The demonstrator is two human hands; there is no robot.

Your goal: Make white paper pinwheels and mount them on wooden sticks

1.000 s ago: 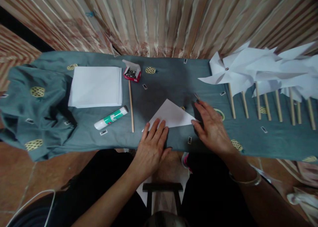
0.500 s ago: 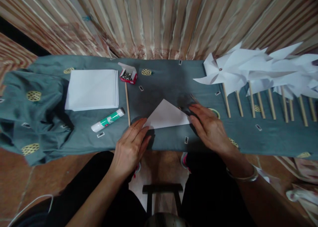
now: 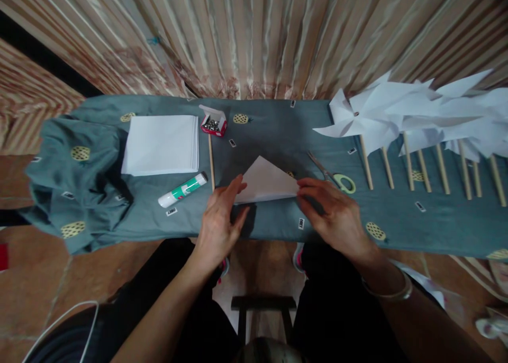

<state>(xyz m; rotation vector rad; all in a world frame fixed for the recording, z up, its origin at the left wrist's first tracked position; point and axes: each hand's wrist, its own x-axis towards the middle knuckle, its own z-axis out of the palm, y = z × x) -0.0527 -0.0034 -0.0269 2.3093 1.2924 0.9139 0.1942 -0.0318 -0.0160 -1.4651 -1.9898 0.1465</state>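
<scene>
A white sheet of paper (image 3: 268, 182), folded into a triangle with its peak pointing away from me, is between my hands over the cloth. My left hand (image 3: 219, 223) has its fingers around the left corner, the thumb lying a little lower near the bottom edge. At the right corner, my right hand (image 3: 335, 215) pinches the paper between thumb and fingers. Just beyond my right hand lie scissors with light green handles (image 3: 344, 183), blades partly spread. A wooden stick (image 3: 211, 162) lies past my left fingers, its near end hidden by them.
Left of the stick are a stack of white paper (image 3: 161, 145) and a glue stick (image 3: 182, 190). A small red box of metal pins (image 3: 213, 121) stands open at the stick's far end. Several white paper pinwheels (image 3: 373, 117) on wooden sticks lie at the right. Bunched cloth (image 3: 95, 167) covers the left end.
My right fingers have closed on the paper's right corner, and my left fingers have lifted and curled at the left one. The scissors now show more fully. The view has shifted slightly.
</scene>
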